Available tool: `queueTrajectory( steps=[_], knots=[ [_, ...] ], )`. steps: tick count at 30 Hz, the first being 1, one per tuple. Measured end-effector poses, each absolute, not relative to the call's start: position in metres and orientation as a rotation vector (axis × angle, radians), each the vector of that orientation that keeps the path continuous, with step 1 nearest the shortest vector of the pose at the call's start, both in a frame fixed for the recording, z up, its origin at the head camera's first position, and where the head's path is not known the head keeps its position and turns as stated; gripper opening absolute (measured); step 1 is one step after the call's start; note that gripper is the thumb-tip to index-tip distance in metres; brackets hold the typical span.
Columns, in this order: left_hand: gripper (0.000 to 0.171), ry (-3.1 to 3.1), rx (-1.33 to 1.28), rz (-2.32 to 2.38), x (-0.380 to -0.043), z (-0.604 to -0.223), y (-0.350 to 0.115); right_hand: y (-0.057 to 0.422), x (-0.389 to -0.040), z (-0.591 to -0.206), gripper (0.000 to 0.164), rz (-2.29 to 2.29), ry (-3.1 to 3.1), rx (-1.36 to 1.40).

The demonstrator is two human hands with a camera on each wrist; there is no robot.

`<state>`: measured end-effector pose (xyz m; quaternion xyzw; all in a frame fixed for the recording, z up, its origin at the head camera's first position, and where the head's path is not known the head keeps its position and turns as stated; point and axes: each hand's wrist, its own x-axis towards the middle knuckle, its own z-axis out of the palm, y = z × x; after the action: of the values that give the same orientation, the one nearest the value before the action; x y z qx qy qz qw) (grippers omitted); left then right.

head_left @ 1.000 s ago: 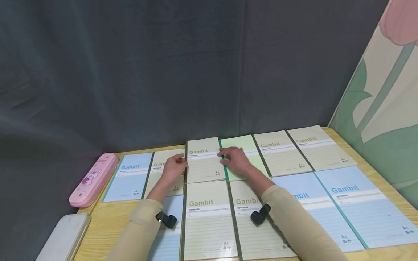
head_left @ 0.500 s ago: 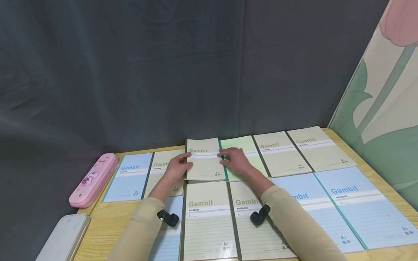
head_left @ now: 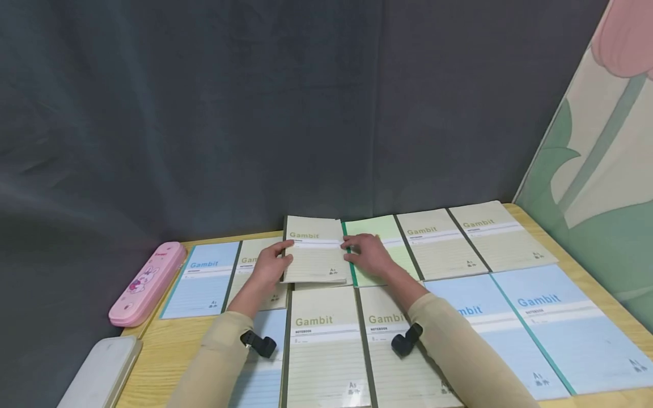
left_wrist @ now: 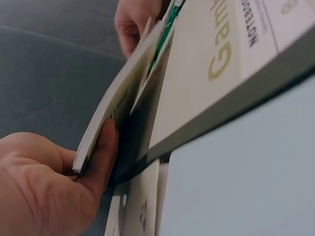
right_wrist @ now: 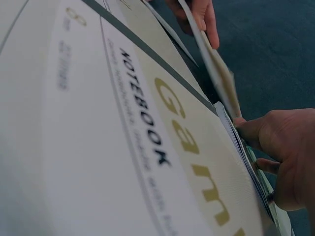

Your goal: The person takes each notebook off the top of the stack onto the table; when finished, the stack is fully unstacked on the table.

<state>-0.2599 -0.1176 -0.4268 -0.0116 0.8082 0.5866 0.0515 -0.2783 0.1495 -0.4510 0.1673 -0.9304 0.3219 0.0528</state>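
My left hand [head_left: 267, 263] pinches the left edge of a beige Gambit notebook [head_left: 312, 260] in the back row. In the left wrist view that notebook [left_wrist: 110, 91] is tilted up, thumb on one face and fingers on the other. Another beige edge shows beneath it. My right hand [head_left: 372, 255] rests over the green notebook [head_left: 395, 241], its fingertips at the lifted notebook's right edge. In the right wrist view, a fingertip of the right hand [right_wrist: 288, 152] meets the end of the raised notebook [right_wrist: 214, 64]; its fingers are partly hidden behind the stack.
Two beige notebooks continue the back row rightward. Beige and blue notebooks [head_left: 556, 323] fill the front row. At left lie a small blue notebook [head_left: 201, 283], a small beige one [head_left: 250, 252], a pink pencil case [head_left: 148, 283] and a white case [head_left: 102, 371]. A dark curtain [head_left: 255, 113] hangs behind.
My left hand has moved onto the beige notebook's left edge, gripped it, lifted it and shifted it slightly left, uncovering a strip of another one below. The right hand stays nearly in place.
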Motion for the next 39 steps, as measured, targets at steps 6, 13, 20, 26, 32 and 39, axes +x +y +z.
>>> queueTrajectory(
  steps=[6, 13, 20, 26, 32, 39],
  knots=[
    [0.044, 2.447, -0.015, 1.808, -0.253, -0.426, -0.138, 0.151, -0.279, -0.454, 0.025, 0.971, -2.825, 0.516],
    [0.045, 2.449, 0.014, 1.791, -0.237, -0.426, -0.167, 0.150, -0.279, -0.452, 0.025, 0.979, -2.813, 0.526],
    [0.045, 2.444, 0.017, 1.731, -0.214, -0.433, -0.194, 0.149, -0.278, -0.452, 0.026, 0.979, -2.829, 0.520],
    [0.046, 2.439, -0.022, 1.703, -0.192, -0.434, -0.215, 0.149, -0.279, -0.453, 0.026, 0.974, -2.824, 0.534],
    [0.046, 2.408, -0.101, 1.709, -0.165, -0.433, -0.236, 0.148, -0.278, -0.452, 0.026, 0.977, -2.813, 0.545],
    [0.048, 2.476, -0.058, 1.620, -0.140, -0.435, -0.262, 0.148, -0.277, -0.450, 0.026, 0.974, -2.813, 0.544]
  ],
)
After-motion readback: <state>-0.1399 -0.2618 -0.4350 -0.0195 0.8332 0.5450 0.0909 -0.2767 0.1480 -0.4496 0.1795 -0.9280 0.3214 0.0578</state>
